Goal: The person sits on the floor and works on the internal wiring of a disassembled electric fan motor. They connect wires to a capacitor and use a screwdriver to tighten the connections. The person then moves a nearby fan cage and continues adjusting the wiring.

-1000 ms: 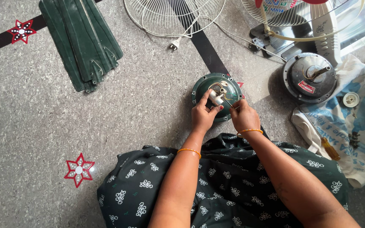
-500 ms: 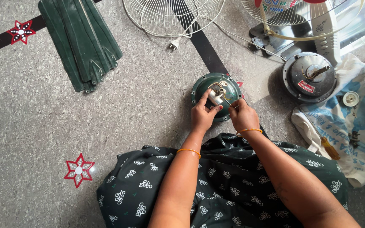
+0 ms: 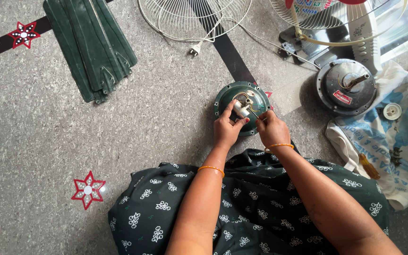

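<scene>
A round dark green fan motor housing lies on the speckled floor in front of my knees. My left hand pinches a small white cylindrical part that sits over the housing's centre among thin wires. My right hand rests at the housing's near right edge, its fingertips closed on a thin wire running from the centre. Both wrists wear orange bangles. My lap, covered in dark patterned cloth, is just below.
A stack of green fan blades lies at upper left. A wire fan guard and white plug sit at the top. A second, grey motor, a standing fan base and a printed bag with small parts lie right.
</scene>
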